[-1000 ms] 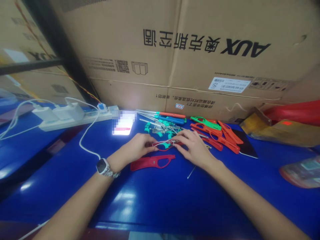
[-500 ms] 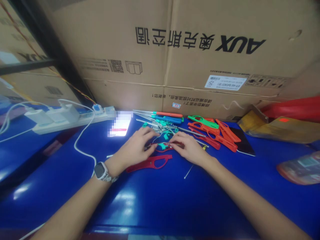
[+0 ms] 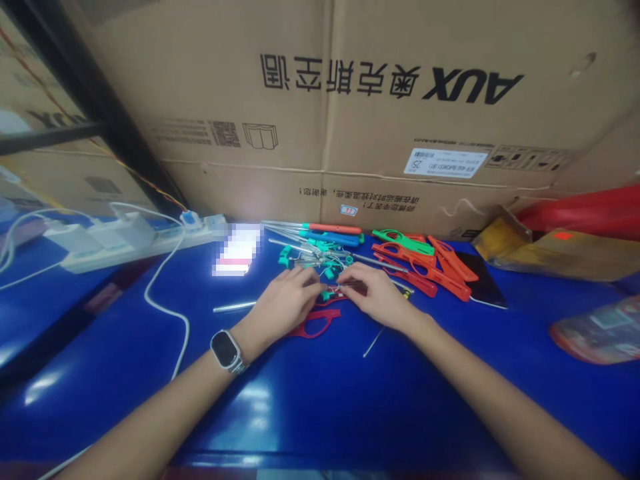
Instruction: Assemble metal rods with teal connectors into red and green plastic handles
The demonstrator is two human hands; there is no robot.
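Between my hands lies a red lighter shell half point(image 3: 342, 299) with a small green part point(image 3: 327, 295) set in it. My left hand point(image 3: 290, 300) is closed, its thumb and fingertips pinched at the green part. Closed too is my right hand point(image 3: 379, 297), its fingertips on the right part of that shell; thin wires by them are too small to make out. A second red shell half point(image 3: 323, 324) with a finger loop lies nearer me, partly under my left hand. Just beyond my fingers is a pile of green parts, wires and metal rods point(image 3: 325, 252).
Orange and green shells point(image 3: 425, 260) lie at the right, over a dark phone point(image 3: 483, 283). Long lighters with coloured handles point(image 3: 333, 229) lie at the back. A lit phone point(image 3: 237, 250), a power strip point(image 3: 140, 243) and a metal tube point(image 3: 234, 307) are left. A cardboard box point(image 3: 210, 80) stands behind.
My left hand has turned and shifted right, its fingers closing at the green part and covering more of the nearer red shell. My right hand stays at the shell. The view shifts slightly.
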